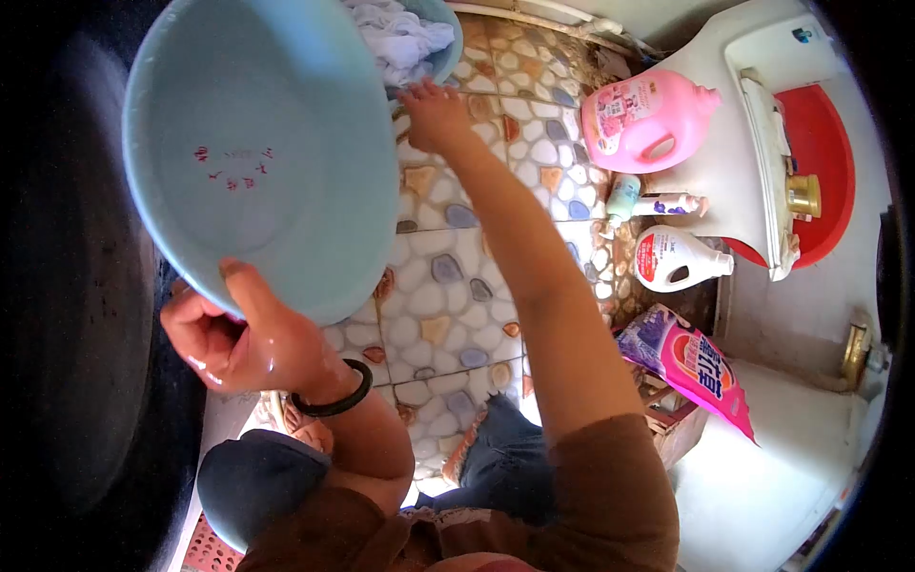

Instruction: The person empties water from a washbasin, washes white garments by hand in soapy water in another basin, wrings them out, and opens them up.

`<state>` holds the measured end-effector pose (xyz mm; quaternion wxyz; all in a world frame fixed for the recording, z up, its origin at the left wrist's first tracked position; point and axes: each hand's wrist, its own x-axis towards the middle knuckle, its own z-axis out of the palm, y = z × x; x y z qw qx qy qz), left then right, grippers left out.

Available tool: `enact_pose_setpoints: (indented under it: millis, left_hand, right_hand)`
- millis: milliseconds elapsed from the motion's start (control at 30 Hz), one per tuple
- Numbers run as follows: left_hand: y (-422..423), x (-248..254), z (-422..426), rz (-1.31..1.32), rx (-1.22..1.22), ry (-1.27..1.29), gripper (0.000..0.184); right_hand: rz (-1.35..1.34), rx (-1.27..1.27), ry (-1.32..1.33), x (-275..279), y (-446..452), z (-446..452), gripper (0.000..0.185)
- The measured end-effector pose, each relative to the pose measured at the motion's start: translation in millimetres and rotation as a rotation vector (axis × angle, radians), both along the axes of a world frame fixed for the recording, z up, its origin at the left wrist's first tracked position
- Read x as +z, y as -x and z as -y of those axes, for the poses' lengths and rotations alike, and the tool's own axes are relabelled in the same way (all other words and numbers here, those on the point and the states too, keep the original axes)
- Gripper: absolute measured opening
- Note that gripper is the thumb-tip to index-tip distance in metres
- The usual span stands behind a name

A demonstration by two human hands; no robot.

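A large light blue basin is tilted up at the upper left, its inside facing me, with red printed marks on its bottom. My left hand, wet and wearing a dark band at the wrist, grips the near rim with the thumb over the edge. Stretched forward, my right hand is beside the basin's far right side, fingers apart and nothing visible in them. Its fingertips are close to a second blue basin, which holds white cloth; whether they touch it I cannot tell.
Pebble-patterned tiles cover the floor. Along the right stand a pink detergent jug, a small green bottle, a white jug and a purple-pink detergent bag. A red basin sits behind a white panel. Pipes run at the top.
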<state>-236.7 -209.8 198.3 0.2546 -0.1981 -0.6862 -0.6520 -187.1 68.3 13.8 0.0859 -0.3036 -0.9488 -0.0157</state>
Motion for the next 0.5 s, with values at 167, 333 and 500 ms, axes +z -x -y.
enact_pose_setpoints:
  millis: [167, 333, 500]
  left_hand:
    - [-6.8, 9.1, -1.3, 0.002, 0.064, -0.028, 0.025]
    - [-1.5, 15.9, 0.4, 0.047, 0.091, -0.083, 0.022]
    - [1.8, 22.2, -5.9, 0.258, 0.092, -0.308, 0.018]
  right_hand:
    - [-0.106, 0.010, -0.181, -22.0, 17.0, 3.3, 0.022]
    - [-0.020, 0.097, -0.136, -12.8, -19.1, 21.6, 0.019]
    - [0.141, 0.146, -0.118, 0.1, -90.5, 44.4, 0.020]
